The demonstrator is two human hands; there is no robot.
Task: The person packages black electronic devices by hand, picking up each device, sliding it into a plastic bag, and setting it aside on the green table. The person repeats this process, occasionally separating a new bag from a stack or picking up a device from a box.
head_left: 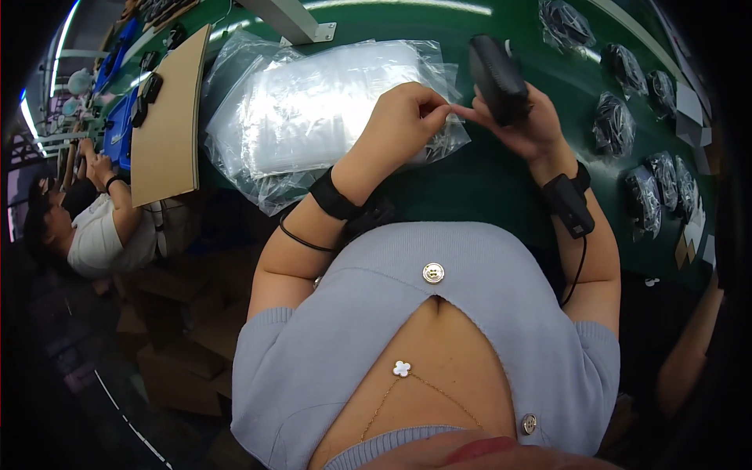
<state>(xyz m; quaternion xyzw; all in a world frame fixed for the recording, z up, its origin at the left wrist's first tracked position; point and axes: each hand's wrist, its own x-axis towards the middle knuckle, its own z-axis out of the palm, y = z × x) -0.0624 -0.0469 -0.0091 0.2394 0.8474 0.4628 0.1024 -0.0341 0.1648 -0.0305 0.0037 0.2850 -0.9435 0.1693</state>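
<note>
My right hand [526,131] holds a black box-shaped device [498,78] with rounded edges, tilted up above the bench; its exact kind does not show. One finger of that hand stretches left and meets the fingertips of my left hand [403,121]. Those left fingers are closed in a pinch over the right part of a pile of clear plastic bags [301,110]. Whatever sits between them, if anything, is too small to make out. The bags lie flat and overlapping on the green bench [478,196], under and beside my left hand.
Several bagged black items [613,125] lie along the right side. A cardboard sheet [168,117] stands left of the bags, and a metal post [294,19] rises behind them. At far left a co-worker [110,219] sits near blue trays [119,129]. Another person's arm [689,352] shows at right.
</note>
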